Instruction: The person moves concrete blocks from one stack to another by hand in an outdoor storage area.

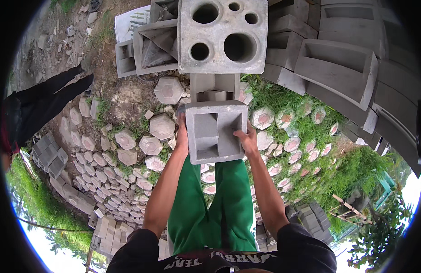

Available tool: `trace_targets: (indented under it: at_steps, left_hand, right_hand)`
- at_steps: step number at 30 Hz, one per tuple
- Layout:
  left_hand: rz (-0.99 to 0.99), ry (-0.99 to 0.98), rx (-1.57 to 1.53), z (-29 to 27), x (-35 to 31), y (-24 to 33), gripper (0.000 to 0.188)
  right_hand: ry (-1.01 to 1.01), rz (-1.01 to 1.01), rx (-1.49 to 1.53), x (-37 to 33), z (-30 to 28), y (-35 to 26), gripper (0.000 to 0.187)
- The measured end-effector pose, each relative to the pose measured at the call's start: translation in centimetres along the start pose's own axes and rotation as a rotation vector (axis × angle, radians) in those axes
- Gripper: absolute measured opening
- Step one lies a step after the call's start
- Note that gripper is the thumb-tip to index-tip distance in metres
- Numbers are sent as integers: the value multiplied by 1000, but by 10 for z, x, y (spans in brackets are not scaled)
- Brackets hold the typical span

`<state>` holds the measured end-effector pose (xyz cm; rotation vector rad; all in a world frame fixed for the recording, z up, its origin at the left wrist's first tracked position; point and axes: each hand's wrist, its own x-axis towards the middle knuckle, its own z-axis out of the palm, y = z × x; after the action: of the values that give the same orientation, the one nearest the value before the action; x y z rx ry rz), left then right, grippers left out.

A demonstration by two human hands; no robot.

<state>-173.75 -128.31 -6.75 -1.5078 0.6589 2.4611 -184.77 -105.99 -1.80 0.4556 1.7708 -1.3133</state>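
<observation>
A square grey concrete vent block [218, 132] is held in front of me, with angled recesses inside its raised rim. My left hand [182, 133] presses against its left side. On the opposite side my right hand [248, 140] grips it, the thumb hooked over the rim. Just beyond it is another vent block [215, 86], partly hidden. Farther off stands a larger concrete block [215, 32] with several round holes of different sizes in its face. The fingers behind the held block are mostly hidden.
Stacked grey blocks [333, 63] line the right, and more vent blocks [155, 48] sit at the far left. Hexagonal pavers [161, 126] cover the ground among grass. At left, a person's dark-clad legs [46, 93] show. Smaller block piles [49, 154] stand behind.
</observation>
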Motion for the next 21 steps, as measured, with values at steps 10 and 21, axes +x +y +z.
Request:
trace_targets:
  at_steps: [10, 21]
  left_hand:
    - [30, -184, 20, 50, 75, 31, 84]
    - [43, -77, 22, 69, 85, 74, 68]
  right_hand:
    - [81, -41, 22, 84, -15, -19, 80]
    - [40, 3, 14, 109, 6, -53, 75]
